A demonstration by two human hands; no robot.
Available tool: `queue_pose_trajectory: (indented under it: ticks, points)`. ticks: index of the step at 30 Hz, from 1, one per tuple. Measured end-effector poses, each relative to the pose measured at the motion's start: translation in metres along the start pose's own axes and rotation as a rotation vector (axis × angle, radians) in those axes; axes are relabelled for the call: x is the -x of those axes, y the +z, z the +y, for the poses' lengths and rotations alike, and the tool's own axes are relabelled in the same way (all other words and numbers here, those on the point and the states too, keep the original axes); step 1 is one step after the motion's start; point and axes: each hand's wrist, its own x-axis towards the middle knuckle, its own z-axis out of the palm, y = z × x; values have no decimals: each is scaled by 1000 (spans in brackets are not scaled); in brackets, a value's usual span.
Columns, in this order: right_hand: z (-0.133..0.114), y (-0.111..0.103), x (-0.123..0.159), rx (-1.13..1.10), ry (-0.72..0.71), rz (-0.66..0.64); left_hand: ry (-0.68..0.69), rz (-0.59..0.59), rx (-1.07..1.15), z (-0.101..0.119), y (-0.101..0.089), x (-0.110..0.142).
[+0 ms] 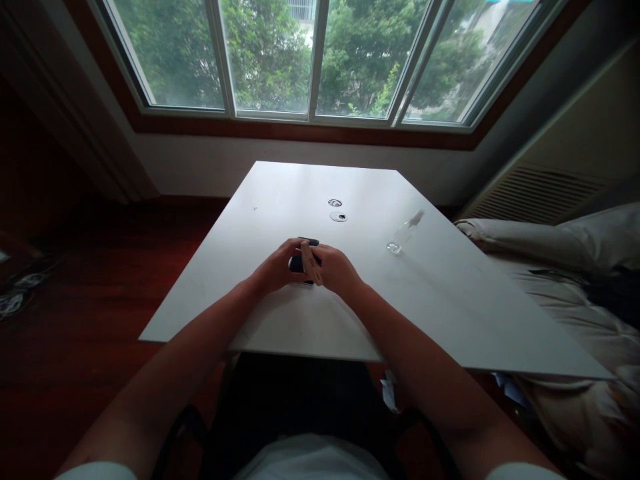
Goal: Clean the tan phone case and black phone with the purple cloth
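Observation:
My left hand point(277, 268) is closed around the left side of a dark, flat object with a light lower edge point(297, 264), low over the near half of the table. My right hand point(339, 269) meets it from the other side, its fingers pressed together across the object's right part. Much of the object lies behind the fingers, so its kind cannot be made out; it looks phone-sized. Beyond the hands, a thin round disc with a dark spot point(338, 217) and a smaller dark-rimmed round piece point(335, 203) lie on the tabletop.
A clear spray bottle point(403, 233) lies on its side on the white table point(440, 307), right of the hands. A window point(315, 60) stands behind the table. Beige cushioned seating point(525, 257) borders it on the right, and cables point(27, 283) rest on the floor at left.

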Motion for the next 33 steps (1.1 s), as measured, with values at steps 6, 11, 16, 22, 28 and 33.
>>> queue_pose_trajectory:
  ticks: [6, 11, 16, 22, 28, 33]
  points:
    - [6, 3, 3, -18, 8, 3, 95, 58, -77, 4, -1, -5]
    - [13, 4, 5, -60, -11, 97, 100, 101, -75, 4, -1, -9]
    - [14, 2, 5, -120, -3, 174, 97, 142, 15, -1, 0, -9]
    - [13, 2, 4, -165, -13, 224, 106, 137, 51, -1, 2, -10]
    - [12, 1, 3, -176, -7, 247, 110, 117, 32, 2, 1, -9]
    - [14, 4, 1, -202, 2, 298, 182, 97, -4, 10, 2, -11]
